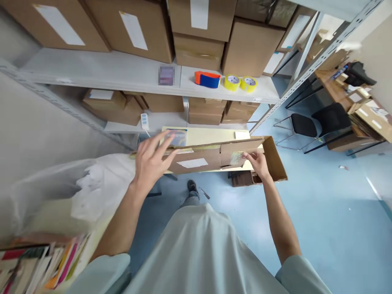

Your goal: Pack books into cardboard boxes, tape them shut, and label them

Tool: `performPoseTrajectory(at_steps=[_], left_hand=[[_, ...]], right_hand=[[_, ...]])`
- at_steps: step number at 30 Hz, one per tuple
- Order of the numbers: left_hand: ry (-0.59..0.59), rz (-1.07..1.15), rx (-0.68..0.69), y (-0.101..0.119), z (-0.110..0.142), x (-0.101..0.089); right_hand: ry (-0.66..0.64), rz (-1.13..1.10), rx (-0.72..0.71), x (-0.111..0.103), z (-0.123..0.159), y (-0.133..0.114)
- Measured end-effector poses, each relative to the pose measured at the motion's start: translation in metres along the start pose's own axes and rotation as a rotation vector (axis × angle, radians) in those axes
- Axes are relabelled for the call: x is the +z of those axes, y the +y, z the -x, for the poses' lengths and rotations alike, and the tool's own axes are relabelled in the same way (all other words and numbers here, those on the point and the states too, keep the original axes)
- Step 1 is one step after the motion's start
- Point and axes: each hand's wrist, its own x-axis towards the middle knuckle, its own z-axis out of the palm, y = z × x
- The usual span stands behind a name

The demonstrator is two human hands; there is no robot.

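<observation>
A narrow, flat-looking cardboard box [208, 160] stands on edge at the front of a pale yellow table [211, 134]. White paper labels are on its near side, and a shiny strip of tape [236, 157] sits toward its right end. My left hand [153, 157] is at the box's left end, fingers spread, the thumb along the top edge. With thumb and fingers closed, my right hand [259, 163] pinches the cardboard at the right end beside the tape. Some of its fingers are hidden behind the cardboard. A clear plastic packet [177, 138] lies behind my left fingers.
Shelves ahead hold cardboard boxes, two yellow tape rolls [240, 83] and an orange-and-blue tape dispenser [207, 79]. An open carton [275, 159] stands right of the table. White plastic bags [98, 192] and books [61, 265] are at left; a black chair [306, 124] stands at right.
</observation>
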Motion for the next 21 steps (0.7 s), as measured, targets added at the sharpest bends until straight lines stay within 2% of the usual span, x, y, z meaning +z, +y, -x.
performPoseTrajectory(at_steps=[3,4,5,6,8,9,11,13,15,17,21], left_hand=[[0.305,0.018,0.070,-0.033,-0.031,0.007],[0.417,0.064,0.035,-0.048,-0.039,0.013],[0.477,0.150,-0.056,-0.065,-0.046,0.021],[0.484,0.260,-0.186,-0.082,-0.053,0.030],[0.300,0.495,-0.469,-0.113,-0.064,0.056],[0.200,0.580,-0.554,-0.126,-0.068,0.070],[0.055,0.659,-0.629,-0.145,-0.076,0.100],[-0.042,0.635,-0.657,-0.153,-0.084,0.128],[-0.069,0.576,-0.681,-0.152,-0.092,0.150],[-0.028,0.525,-0.689,-0.147,-0.098,0.164],[0.054,0.418,-0.644,-0.130,-0.102,0.175]], right_hand=[[0.088,0.024,0.040,-0.014,-0.010,0.002],[0.117,0.029,0.055,-0.019,-0.014,0.003],[0.142,0.029,0.075,-0.023,-0.018,0.004],[0.162,0.026,0.099,-0.027,-0.023,0.005],[0.182,0.012,0.152,-0.031,-0.034,0.008],[0.182,0.004,0.175,-0.032,-0.040,0.010],[0.170,-0.012,0.211,-0.033,-0.054,0.015],[0.164,-0.025,0.230,-0.034,-0.067,0.023],[0.158,-0.027,0.237,-0.038,-0.080,0.032],[0.148,-0.014,0.233,-0.045,-0.091,0.040],[0.130,0.023,0.175,-0.069,-0.109,0.053]])
